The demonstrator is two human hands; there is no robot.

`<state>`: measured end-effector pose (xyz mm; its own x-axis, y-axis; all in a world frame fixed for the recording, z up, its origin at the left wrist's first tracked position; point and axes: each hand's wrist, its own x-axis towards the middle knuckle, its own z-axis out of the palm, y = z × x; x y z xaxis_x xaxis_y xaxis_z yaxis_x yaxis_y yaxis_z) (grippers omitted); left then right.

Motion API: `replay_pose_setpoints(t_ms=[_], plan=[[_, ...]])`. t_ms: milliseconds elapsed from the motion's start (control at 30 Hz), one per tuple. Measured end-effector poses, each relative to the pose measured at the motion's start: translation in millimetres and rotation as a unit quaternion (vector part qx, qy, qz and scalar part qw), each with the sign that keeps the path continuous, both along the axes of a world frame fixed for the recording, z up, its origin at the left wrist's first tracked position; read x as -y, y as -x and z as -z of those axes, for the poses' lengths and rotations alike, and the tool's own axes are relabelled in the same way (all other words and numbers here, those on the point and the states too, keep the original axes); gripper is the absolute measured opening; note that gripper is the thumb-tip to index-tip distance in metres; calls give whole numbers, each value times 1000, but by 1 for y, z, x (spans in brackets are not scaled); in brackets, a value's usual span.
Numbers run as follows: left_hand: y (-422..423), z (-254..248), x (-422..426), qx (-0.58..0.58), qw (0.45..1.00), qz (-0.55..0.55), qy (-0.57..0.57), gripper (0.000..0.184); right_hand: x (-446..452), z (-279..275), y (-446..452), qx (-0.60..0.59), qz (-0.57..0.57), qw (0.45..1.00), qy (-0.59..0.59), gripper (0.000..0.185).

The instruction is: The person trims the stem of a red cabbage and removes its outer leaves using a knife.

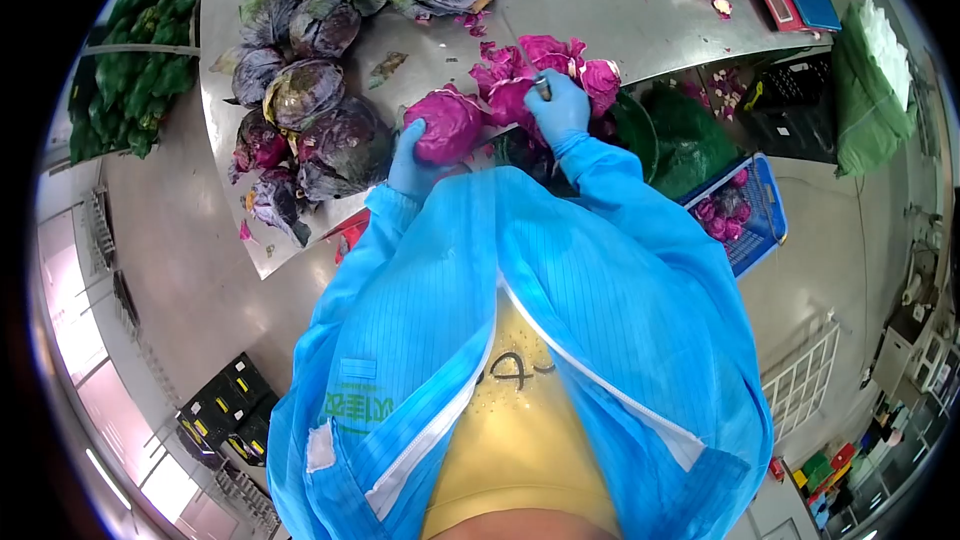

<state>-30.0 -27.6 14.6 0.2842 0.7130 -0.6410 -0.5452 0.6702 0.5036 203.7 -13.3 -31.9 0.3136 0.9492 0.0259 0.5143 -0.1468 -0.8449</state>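
Preferably, the left hand (pixel 408 168), its fingers gripping the purple cabbage (pixel 447 127) at the near edge of the counter (pixel 600 0), should hold it steady, apart from the knife (pixel 543 90) which the right hand (pixel 562 110) grips in closed fingers.

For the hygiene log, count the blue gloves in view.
2: one on the left hand, holding a peeled cabbage; one on the right hand, around a tool handle.

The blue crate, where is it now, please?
In the head view, the blue crate is at the right, beside the dark green bag, holding purple cabbage.
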Motion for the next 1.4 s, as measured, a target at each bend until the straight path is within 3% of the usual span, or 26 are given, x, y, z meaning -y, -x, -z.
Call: replay_pose_setpoints(t_ms=[67, 133, 167, 200, 267, 333, 400, 467, 600, 633, 833, 933, 1067, 1300, 1400], plan=[[-6, -17, 1, -18, 999, 19, 24, 68, 0, -18, -16, 63, 17, 998, 24, 19], [-8, -22, 1, 45, 998, 32, -1, 68, 0, -24, -29, 101, 20, 994, 31, 18], [-10, -23, -1, 47, 998, 44, -6, 70, -3, -30, -38, 121, -3, 985, 126, 25], [-13, -23, -1, 48, 998, 46, -6, 70, 0, -29, -38, 122, -1, 985, 126, 25], [-17, -24, -3, 91, 994, 54, -1, 72, 10, -29, -37, 113, -1, 993, -29, 39], [-23, -24, -5, 92, 994, 62, -9, 74, 23, -61, -23, 100, -29, 994, -44, 52], [-26, -23, -4, 92, 993, 69, -18, 75, 30, -60, -6, -125, -103, 985, -63, 53], [-28, -23, -5, 101, 992, 75, -20, 76, 36, -66, 4, -54, -178, 978, -94, 55], [-29, -19, -4, 109, 991, 74, -35, 75, 32, -70, 2, -81, -177, 981, -19, 46], [-30, -22, -2, 85, 993, 73, -32, 74, 31, -74, 2, -8, -188, 982, -18, 40], [-29, -24, 2, 57, 994, 88, -25, 76, 30, -63, 2, 72, -218, 973, -6, 34], [-20, -16, 2, 46, 995, 90, -28, 76, 31, -56, 0, -30, -216, 975, -42, 30], [-14, -4, 2, 57, 994, 81, -37, 73, 29, -57, 4, -13, -206, 978, -23, 28], [-16, -5, -1, 39, 997, 62, -4, 69, 21, -47, 0, 57, -91, 993, -37, 24], [-13, -10, -4, 46, 994, 88, -45, 68, 10, -51, -10, 43, -41, 997, -42, 22]])
